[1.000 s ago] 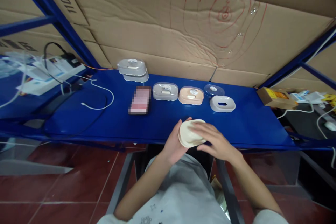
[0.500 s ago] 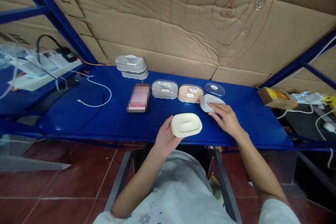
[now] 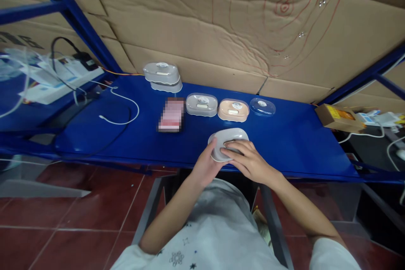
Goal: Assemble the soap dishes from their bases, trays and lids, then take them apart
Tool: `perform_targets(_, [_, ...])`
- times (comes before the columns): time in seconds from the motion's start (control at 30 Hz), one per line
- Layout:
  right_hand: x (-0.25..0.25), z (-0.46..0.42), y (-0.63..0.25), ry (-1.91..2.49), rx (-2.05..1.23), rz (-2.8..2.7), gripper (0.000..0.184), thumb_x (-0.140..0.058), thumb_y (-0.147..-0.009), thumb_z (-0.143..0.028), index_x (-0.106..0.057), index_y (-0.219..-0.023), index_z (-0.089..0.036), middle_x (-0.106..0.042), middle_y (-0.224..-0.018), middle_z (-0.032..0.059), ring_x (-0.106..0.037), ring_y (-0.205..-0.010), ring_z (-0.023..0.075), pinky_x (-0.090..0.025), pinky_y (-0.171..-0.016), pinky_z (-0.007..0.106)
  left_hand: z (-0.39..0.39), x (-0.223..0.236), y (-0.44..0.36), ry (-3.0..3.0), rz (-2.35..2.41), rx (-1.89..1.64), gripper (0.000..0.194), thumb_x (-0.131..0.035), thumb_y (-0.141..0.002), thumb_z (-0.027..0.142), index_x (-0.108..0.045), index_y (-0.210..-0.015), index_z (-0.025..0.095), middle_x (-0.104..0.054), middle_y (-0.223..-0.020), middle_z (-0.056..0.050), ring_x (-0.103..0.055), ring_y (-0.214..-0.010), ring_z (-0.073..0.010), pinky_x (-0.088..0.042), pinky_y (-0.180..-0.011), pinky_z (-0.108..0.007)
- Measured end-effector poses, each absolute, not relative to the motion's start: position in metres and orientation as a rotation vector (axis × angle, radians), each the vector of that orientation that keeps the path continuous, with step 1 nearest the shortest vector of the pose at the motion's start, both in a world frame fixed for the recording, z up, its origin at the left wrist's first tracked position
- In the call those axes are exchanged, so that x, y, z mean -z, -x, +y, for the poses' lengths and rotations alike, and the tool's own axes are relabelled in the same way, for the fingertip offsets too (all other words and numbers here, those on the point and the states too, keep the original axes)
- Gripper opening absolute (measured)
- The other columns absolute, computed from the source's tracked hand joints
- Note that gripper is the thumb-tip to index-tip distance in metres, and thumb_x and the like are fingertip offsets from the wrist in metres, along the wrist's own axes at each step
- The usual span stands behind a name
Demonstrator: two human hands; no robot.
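Near the front edge of the table, I hold a pale grey oval dish (image 3: pixel 218 145) in both hands. My left hand (image 3: pixel 207 166) is closed around its left side, thumb along the rim. My right hand (image 3: pixel 251 162) grips it from the right, fingertips reaching into the shallow hollow. The cream oval piece is hidden, so I cannot tell how it sits against the grey dish. Behind my hands stand a peach oval box (image 3: pixel 232 114) and a grey oval box (image 3: pixel 201 109), both under clear covers with round stickers. A clear oval cover (image 3: pixel 262 107) lies to their right.
Two grey oval boxes (image 3: pixel 162 74) are stacked at the back left. A phone with a blurred screen (image 3: pixel 171 114) lies in front of them. A white cable (image 3: pixel 126 123) curls on the blue table (image 3: pixel 294 143), and a small cardboard box (image 3: pixel 338 119) stands at the far right.
My right hand has brought the pale grey dish left and toward me, onto the cream piece in my left hand. The cream piece is now covered.
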State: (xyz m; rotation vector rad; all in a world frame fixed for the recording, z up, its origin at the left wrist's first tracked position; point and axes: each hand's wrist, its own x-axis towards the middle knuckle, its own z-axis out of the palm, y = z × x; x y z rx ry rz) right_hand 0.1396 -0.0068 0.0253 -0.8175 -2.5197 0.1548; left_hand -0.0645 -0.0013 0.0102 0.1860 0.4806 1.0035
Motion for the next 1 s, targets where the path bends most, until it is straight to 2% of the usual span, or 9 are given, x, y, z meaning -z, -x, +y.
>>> perform_targets(0.07, [-0.027, 0.011, -0.154, 0.797, -0.203, -2.479, 0.043, -0.048, -0.114, -0.035, -0.056, -0.156, -0.031, -0.068, -0.150, 0.0095, -0.061, -0.142, 0.0261, -0.052, -0.116, 0.049, 0.000, -0.009, 0.066, -0.205, 0.529, -1.042, 0.032, -0.065, -0.106, 0.039, -0.076, -0.126, 0.017, -0.081, -0.127, -0.011, -0.072, -0.126, -0.0273, -0.058, -0.108, -0.042])
perform_targets(0.13, [-0.030, 0.044, -0.180, 0.936, -0.151, -2.322, 0.044, -0.039, -0.115, -0.039, -0.057, -0.155, -0.034, -0.065, -0.154, 0.0076, -0.059, -0.145, 0.0262, -0.050, -0.120, 0.052, 0.005, -0.009, 0.068, -0.185, 0.556, -1.052, 0.034, -0.067, -0.104, 0.041, -0.075, -0.128, 0.019, -0.080, -0.131, -0.009, -0.068, -0.134, -0.0307, -0.054, -0.116, -0.050])
perform_targets(0.23, [-0.032, 0.110, -0.230, 1.383, 0.026, -2.093, 0.055, -0.033, -0.113, -0.053, -0.054, -0.158, -0.029, -0.058, -0.162, 0.0123, -0.048, -0.155, 0.0342, -0.038, -0.127, 0.064, 0.015, -0.009, 0.073, -0.176, 0.549, -1.043, 0.038, -0.064, -0.104, 0.048, -0.074, -0.128, 0.020, -0.079, -0.134, -0.009, -0.065, -0.140, -0.0353, -0.049, -0.120, -0.061])
perform_targets(0.3, [-0.027, 0.143, -0.259, 1.554, 0.006, -2.181, 0.069, -0.037, -0.108, -0.066, -0.051, -0.160, -0.024, -0.053, -0.166, 0.0178, -0.042, -0.158, 0.0406, -0.033, -0.127, 0.069, 0.020, -0.008, 0.075, -0.149, 0.520, -1.028, 0.038, -0.062, -0.104, 0.049, -0.075, -0.124, 0.019, -0.080, -0.130, -0.010, -0.065, -0.140, -0.0377, -0.047, -0.120, -0.065])
perform_targets(0.43, [-0.006, 0.153, -0.292, 1.607, -0.041, -2.258, 0.072, -0.052, -0.098, -0.076, -0.063, -0.148, -0.026, -0.063, -0.151, 0.0190, -0.050, -0.149, 0.0453, -0.030, -0.123, 0.077, 0.023, -0.002, 0.079, -0.060, 0.470, -1.001, 0.027, -0.063, -0.099, 0.039, -0.076, -0.111, 0.018, -0.083, -0.116, -0.008, -0.067, -0.135, -0.0386, -0.047, -0.118, -0.069])
perform_targets(0.53, [0.003, 0.121, -0.299, 1.639, -0.036, -2.207, 0.073, -0.062, -0.092, -0.077, -0.065, -0.142, -0.024, -0.063, -0.138, 0.0200, -0.056, -0.140, 0.0461, -0.037, -0.119, 0.077, 0.022, 0.000, 0.079, -0.078, 0.483, -0.976, 0.023, -0.065, -0.097, 0.035, -0.076, -0.111, 0.020, -0.083, -0.115, -0.006, -0.067, -0.135, -0.0371, -0.048, -0.118, -0.068])
perform_targets(0.67, [-0.008, 0.064, -0.273, 1.513, -0.159, -2.154, 0.069, -0.069, -0.094, -0.068, -0.059, -0.149, -0.029, -0.057, -0.143, 0.0168, -0.061, -0.136, 0.0377, -0.056, -0.110, 0.060, 0.024, 0.002, 0.074, -0.145, 0.562, -0.926, 0.028, -0.072, -0.095, 0.039, -0.076, -0.118, 0.023, -0.080, -0.124, -0.006, -0.063, -0.139, -0.0360, -0.053, -0.114, -0.065])
perform_targets(0.83, [-0.031, 0.019, -0.194, 1.074, -0.324, -2.437, 0.083, -0.072, -0.098, -0.054, -0.032, -0.170, -0.038, -0.041, -0.170, 0.0129, -0.043, -0.157, 0.0380, -0.046, -0.124, 0.061, 0.024, 0.003, 0.067, -0.295, 0.596, -0.883, 0.041, -0.077, -0.093, 0.049, -0.077, -0.125, 0.024, -0.077, -0.134, -0.010, -0.066, -0.134, -0.0360, -0.062, -0.103, -0.052])
perform_targets(1.0, [-0.024, 0.022, -0.150, 0.896, -0.095, -2.534, 0.088, -0.068, -0.102, -0.048, -0.021, -0.175, -0.035, -0.045, -0.169, 0.0146, -0.044, -0.156, 0.0391, -0.044, -0.123, 0.063, 0.021, 0.003, 0.067, -0.384, 0.610, -0.902, 0.047, -0.070, -0.098, 0.054, -0.076, -0.132, 0.023, -0.076, -0.138, -0.011, -0.069, -0.129, -0.0334, -0.065, -0.089, -0.040])
